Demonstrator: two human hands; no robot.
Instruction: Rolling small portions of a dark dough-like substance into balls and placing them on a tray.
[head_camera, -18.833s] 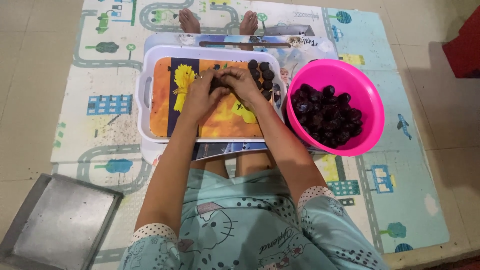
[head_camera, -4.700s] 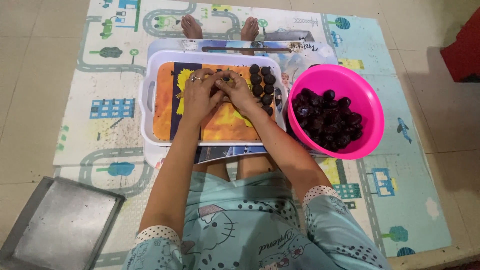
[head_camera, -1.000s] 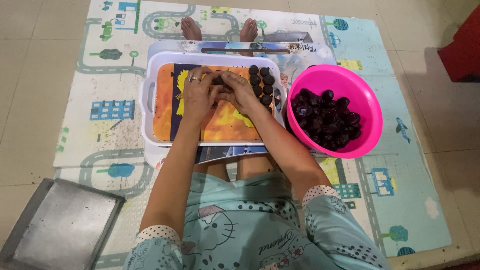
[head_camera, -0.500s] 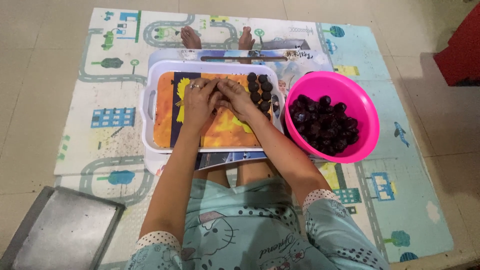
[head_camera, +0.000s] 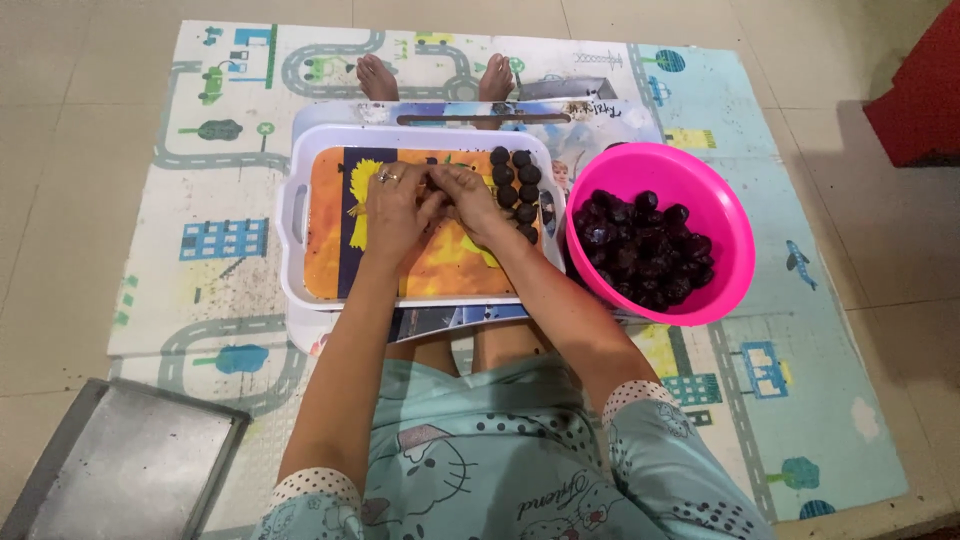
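A play mat (head_camera: 180, 150) printed with roads and little houses covers the tiled floor, and the person sits on it with both bare feet showing past the far edge of the work. At the lower left, off the mat, lies a grey metal baking tray (head_camera: 120, 470), well apart from the hands. On the right stands a bright pink bowl (head_camera: 730, 240), heaped with dark fruit (head_camera: 645, 245), its rim just beside the white tray (head_camera: 290, 215) that sits across the person's lap on a picture-printed board. The white tray has an orange and yellow picture on its bottom. Along its right side two short rows of dark balls (head_camera: 517, 190) lie touching one another — between the hands and the pink bowl.

Over the middle of the white tray the left hand (head_camera: 398, 205) and the right hand (head_camera: 468, 195) meet, fingertips pressed together. The grip of each is curled inward around something small and dark that the fingers mostly hide — whether either truly clasps it, I cannot tell. The right hand's knuckles are just beside the rows of dark balls, not clearly touching them. A ring shows on the left hand.
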